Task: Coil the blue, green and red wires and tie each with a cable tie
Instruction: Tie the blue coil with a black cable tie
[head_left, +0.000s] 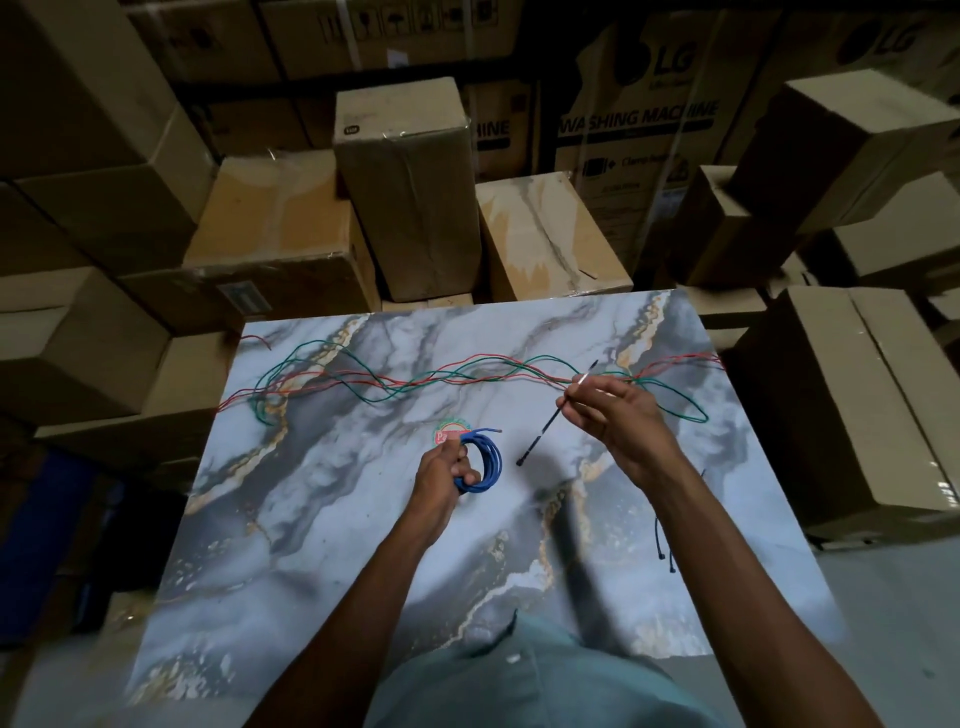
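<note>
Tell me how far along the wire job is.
Done: blue wire is coiled, held in the left hand. In hand: right hand holds a cable tie, not yet around it. Left: green wire and red wire lie loose; spare ties wait.

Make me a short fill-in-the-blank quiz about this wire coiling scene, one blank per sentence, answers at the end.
1. The left hand grips a coil of ____ wire.
2. The right hand pinches a black ____.
3. The green wire and the ____ wire lie uncoiled and tangled across the far side of the marble-patterned table.
4. Spare cable ties lie near the table's ____ edge.

Answers: blue; cable tie; red; right
</note>
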